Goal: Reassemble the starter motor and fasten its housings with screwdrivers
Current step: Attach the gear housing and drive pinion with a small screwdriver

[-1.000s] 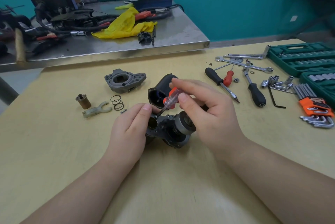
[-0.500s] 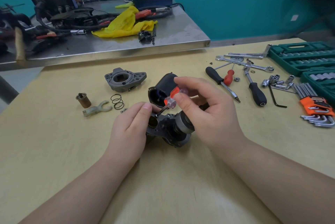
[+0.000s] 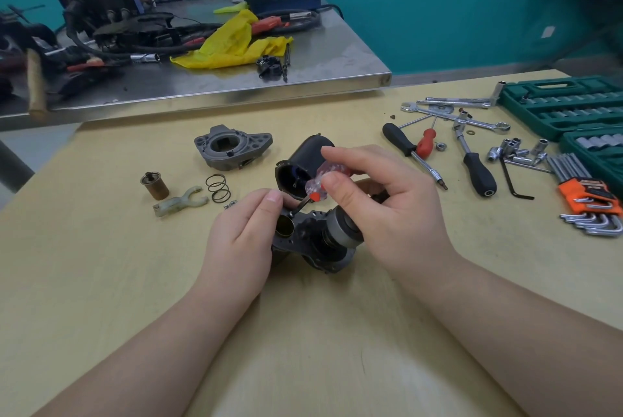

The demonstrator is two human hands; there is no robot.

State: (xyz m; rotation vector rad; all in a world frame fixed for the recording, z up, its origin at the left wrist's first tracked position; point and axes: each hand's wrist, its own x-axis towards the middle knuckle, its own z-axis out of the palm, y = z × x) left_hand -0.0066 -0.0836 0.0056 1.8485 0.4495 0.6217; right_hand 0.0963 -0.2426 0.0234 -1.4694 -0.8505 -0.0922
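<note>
The dark grey starter motor body [image 3: 318, 241] lies in the middle of the wooden table [image 3: 135, 298]. My left hand [image 3: 242, 241] holds its left side, fingers curled around it near a brass sleeve. My right hand [image 3: 381, 200] pinches the clear red-tipped handle of a small screwdriver [image 3: 320, 180], whose tip rests on the top of the motor body. Behind it stands a black cylindrical housing [image 3: 301, 165]. A grey end housing [image 3: 232, 148] lies further back left.
A brass plunger [image 3: 154, 185], a spring [image 3: 218, 188] and a pale fork lever [image 3: 180, 202] lie to the left. Screwdrivers [image 3: 409, 152], wrenches, sockets, hex keys [image 3: 588, 202] and green tool cases [image 3: 561, 104] fill the right. A cluttered steel bench [image 3: 303, 69] stands behind.
My right hand's fingers have turned the screwdriver handle a little on the spot. My left hand and the motor body have stayed put.
</note>
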